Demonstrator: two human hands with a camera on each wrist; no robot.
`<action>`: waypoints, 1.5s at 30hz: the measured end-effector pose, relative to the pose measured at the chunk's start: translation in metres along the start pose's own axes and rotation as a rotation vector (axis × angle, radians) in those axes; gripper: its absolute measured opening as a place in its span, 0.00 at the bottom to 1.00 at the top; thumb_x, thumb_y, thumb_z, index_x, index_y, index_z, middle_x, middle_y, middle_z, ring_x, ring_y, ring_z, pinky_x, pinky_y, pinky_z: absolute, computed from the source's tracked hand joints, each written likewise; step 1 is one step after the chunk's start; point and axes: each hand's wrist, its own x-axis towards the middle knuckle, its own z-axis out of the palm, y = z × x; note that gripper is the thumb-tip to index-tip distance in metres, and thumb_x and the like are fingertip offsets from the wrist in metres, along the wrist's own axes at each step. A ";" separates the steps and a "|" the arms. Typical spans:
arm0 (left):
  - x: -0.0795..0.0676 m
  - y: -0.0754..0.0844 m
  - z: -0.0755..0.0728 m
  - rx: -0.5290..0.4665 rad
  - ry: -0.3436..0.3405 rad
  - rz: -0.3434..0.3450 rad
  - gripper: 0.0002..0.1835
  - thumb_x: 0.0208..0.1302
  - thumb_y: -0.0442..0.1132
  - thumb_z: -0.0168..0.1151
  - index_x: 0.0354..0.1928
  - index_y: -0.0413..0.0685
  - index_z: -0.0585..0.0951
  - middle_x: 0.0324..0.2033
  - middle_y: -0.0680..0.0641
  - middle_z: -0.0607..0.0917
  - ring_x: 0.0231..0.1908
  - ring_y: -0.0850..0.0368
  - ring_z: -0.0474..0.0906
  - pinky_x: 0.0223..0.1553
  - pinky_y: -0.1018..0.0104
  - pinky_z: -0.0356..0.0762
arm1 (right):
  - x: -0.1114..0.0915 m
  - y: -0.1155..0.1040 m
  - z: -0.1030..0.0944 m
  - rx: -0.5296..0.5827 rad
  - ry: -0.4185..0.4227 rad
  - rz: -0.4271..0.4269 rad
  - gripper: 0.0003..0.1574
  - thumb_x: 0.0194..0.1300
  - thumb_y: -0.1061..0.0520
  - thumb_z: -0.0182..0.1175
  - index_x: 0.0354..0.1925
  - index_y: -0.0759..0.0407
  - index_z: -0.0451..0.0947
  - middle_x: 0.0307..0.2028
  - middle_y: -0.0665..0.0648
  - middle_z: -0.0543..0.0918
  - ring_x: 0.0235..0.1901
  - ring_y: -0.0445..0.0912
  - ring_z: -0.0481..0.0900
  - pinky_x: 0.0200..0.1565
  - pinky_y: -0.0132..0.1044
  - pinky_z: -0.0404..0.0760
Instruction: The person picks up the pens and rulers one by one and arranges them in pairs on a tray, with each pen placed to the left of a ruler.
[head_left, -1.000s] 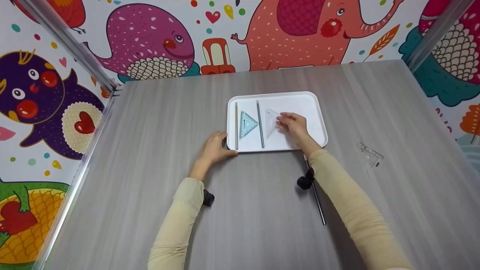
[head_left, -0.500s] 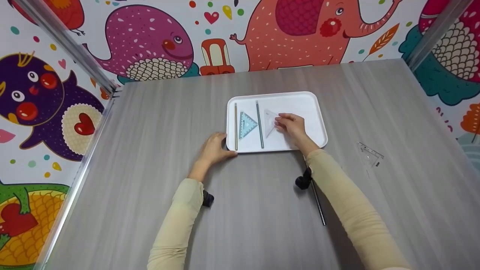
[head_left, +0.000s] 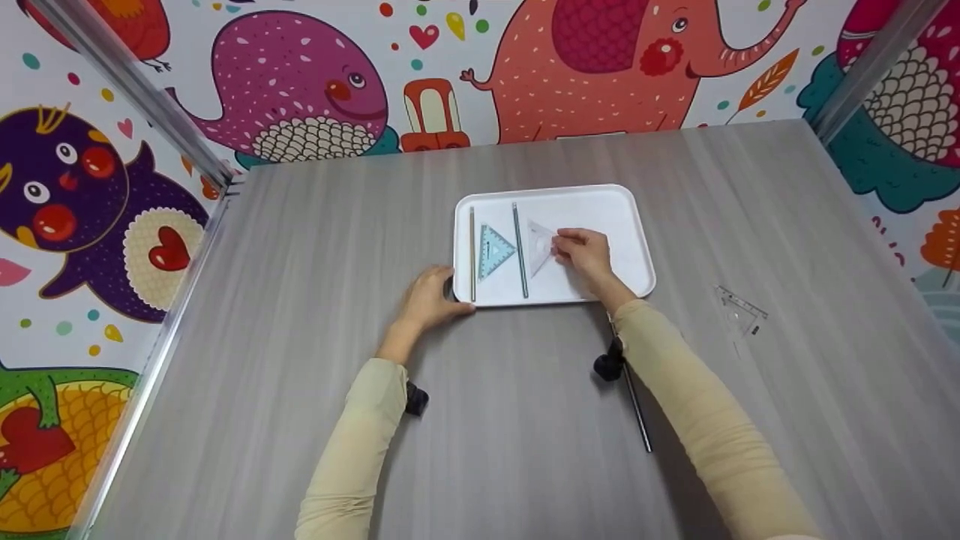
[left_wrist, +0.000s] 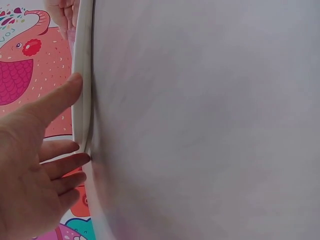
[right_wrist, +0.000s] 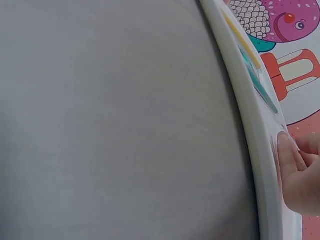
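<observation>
My left hand [head_left: 429, 295] grips the near left corner of a white tray [head_left: 645, 255], thumb along the front edge and fingers round the left side. In the left wrist view the thumb touches the rim. My right hand [head_left: 589, 256] reaches over the tray and pinches the right part of a clear, pinkish set square [head_left: 537, 247]; its fingertips hide that part. Inside the tray, from the left, lie a yellowish pencil [head_left: 472, 255], a light blue set square [head_left: 493, 253] and a dark green pencil [head_left: 520, 251].
A clear set square [head_left: 742, 311] lies on the grey table [head_left: 315, 225] to the tray's right. A dark pencil [head_left: 637, 412] lies in front of the tray, partly under the right wrist. Patterned walls [head_left: 480, 75] border the table at the back and sides.
Almost nothing differs. The right hand stays at the clear set square with only a very slight shift, and the left hand keeps its place at the tray corner.
</observation>
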 end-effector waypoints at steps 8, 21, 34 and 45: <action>0.000 0.001 0.002 -0.004 0.015 0.032 0.35 0.41 0.47 0.73 0.52 0.36 0.75 0.49 0.39 0.77 0.52 0.47 0.71 0.57 0.58 0.66 | -0.007 -0.011 -0.010 -0.622 -0.072 -0.302 0.21 0.58 0.63 0.56 0.50 0.71 0.74 0.48 0.68 0.77 0.39 0.53 0.77 0.39 0.40 0.79; 0.001 -0.001 0.002 -0.013 0.040 0.074 0.34 0.41 0.46 0.74 0.50 0.35 0.77 0.47 0.38 0.78 0.51 0.46 0.72 0.56 0.57 0.67 | -0.040 -0.022 -0.020 -1.313 -0.092 -0.615 0.49 0.58 0.37 0.53 0.68 0.60 0.50 0.63 0.74 0.55 0.61 0.68 0.53 0.57 0.61 0.59; 0.001 -0.002 0.004 -0.019 0.035 0.067 0.35 0.40 0.46 0.74 0.51 0.35 0.76 0.48 0.38 0.78 0.52 0.45 0.71 0.57 0.57 0.65 | -0.084 -0.003 -0.029 -1.421 -0.137 -0.747 0.53 0.55 0.29 0.51 0.68 0.59 0.52 0.66 0.72 0.51 0.65 0.67 0.44 0.61 0.63 0.47; 0.001 -0.002 0.001 -0.002 0.021 0.058 0.33 0.41 0.47 0.74 0.51 0.38 0.77 0.46 0.41 0.79 0.49 0.48 0.72 0.55 0.58 0.67 | -0.115 0.010 -0.061 -1.421 -0.120 -0.872 0.56 0.49 0.29 0.54 0.65 0.62 0.58 0.63 0.74 0.56 0.63 0.69 0.50 0.58 0.65 0.53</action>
